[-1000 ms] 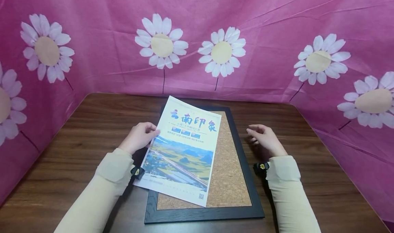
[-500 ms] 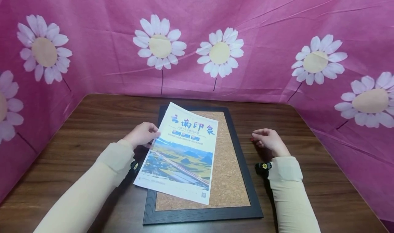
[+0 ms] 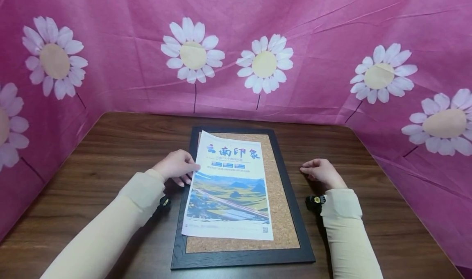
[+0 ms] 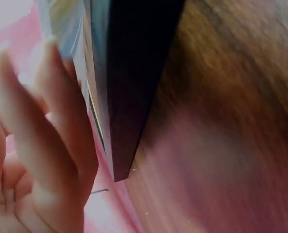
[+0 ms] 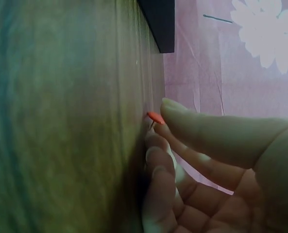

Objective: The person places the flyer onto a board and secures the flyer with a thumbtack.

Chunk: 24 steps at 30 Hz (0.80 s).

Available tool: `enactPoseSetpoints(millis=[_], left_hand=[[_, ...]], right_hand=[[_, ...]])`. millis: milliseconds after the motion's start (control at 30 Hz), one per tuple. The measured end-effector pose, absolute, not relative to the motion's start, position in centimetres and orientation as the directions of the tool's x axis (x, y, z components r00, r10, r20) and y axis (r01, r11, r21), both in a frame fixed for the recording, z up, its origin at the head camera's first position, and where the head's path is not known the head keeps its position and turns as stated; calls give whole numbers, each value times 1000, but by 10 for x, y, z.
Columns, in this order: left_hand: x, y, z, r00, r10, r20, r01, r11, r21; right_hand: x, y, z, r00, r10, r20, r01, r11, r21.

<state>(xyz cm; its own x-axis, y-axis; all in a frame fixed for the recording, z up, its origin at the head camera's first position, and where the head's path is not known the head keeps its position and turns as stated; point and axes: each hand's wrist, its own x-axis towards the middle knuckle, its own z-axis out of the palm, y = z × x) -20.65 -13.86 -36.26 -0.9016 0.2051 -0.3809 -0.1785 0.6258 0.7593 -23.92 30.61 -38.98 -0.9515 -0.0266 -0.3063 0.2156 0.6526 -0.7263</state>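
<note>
A printed poster point(image 3: 230, 193) with Chinese lettering and a landscape picture lies over a cork board point(image 3: 284, 213) in a black frame. My left hand point(image 3: 177, 166) pinches the poster's left edge between thumb and fingers, above the frame's left side. To the right of the board, low over the table, is my right hand point(image 3: 324, 172). The right wrist view shows it pinching a thumbtack point(image 5: 156, 117) with a flat red head and a thin metal pin, between thumb and forefinger.
The board lies on a brown wooden table point(image 3: 368, 213). A pink cloth point(image 3: 313, 25) printed with white daisies hangs behind and along both sides. A small black device point(image 3: 315, 201) is strapped at the right wrist.
The poster has turned straighter and come down flatter on the board, its lower edge moving right. My left hand went slightly right with it. My right hand moved slightly toward me.
</note>
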Motion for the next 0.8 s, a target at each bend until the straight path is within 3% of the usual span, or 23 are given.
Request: enactPoseSetpoints(millis=[467,800], left_hand=[[-199,-133,-370,-909,253,-331,-36,743,669],[-196,-133,-375,-932,214,-292,-56,711,701]], right_hand=[[-239,302,-393,-962,4,-274,198,699,-687],[-239,295,-386,-964,-36,-262,182,628,-757]])
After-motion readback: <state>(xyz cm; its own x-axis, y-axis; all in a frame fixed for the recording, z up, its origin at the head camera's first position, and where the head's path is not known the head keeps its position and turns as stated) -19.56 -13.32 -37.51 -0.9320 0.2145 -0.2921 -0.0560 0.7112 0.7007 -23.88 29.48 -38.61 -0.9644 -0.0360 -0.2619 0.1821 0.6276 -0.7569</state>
